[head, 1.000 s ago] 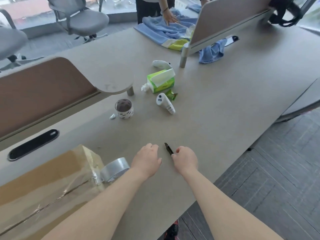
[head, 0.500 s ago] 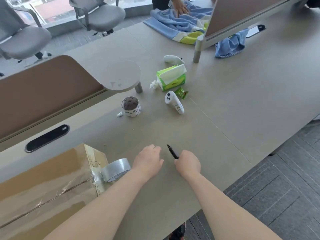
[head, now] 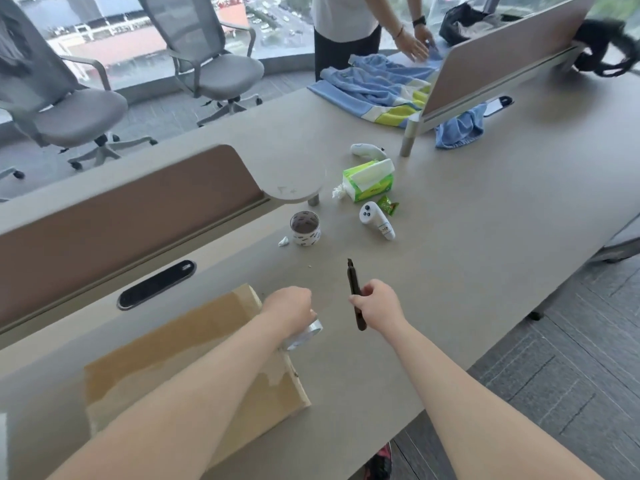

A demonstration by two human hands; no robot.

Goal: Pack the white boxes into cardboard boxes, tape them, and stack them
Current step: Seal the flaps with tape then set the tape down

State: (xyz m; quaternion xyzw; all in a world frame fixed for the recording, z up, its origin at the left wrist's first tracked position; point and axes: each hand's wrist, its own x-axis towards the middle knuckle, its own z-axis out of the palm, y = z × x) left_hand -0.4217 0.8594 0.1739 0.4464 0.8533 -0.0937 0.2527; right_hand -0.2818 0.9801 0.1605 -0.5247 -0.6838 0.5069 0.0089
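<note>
Box (head: 194, 341) lies below and to the left of your left hand (head: 289, 308), flaps down, with your left forearm across its top. A glossy patch near its right edge reads as tape, but I can't confirm the seam is covered.

- Left hand: fingers curled over the roll (head: 306, 332), which sits under the hand at the box's far right corner.
- Right hand (head: 379, 308): pinching a black tool (head: 355, 292) at mid-body, tip pointing away from you, butt end back past the wrist. Cutter or marker, can't tell.
- No white boxes in view.

Risks, as I judge them:
- The tool hangs just beside your left knuckles. If it has a blade, a cut swung leftward toward the roll could catch them. Cut away from that hand.
- A loose pinch this far down the shaft could let the tool twist under load.
- Pulling tape one-handed may drag the box. Its near side sits close to the table (head: 450, 271) edge, so it could slide off.
- Your forearm hides the seam, so a crooked strip is easy to miss.
- A cup (head: 305, 228) and a controller (head: 375, 220) stand beyond both hands, and a long pull forward could knock them.
</note>
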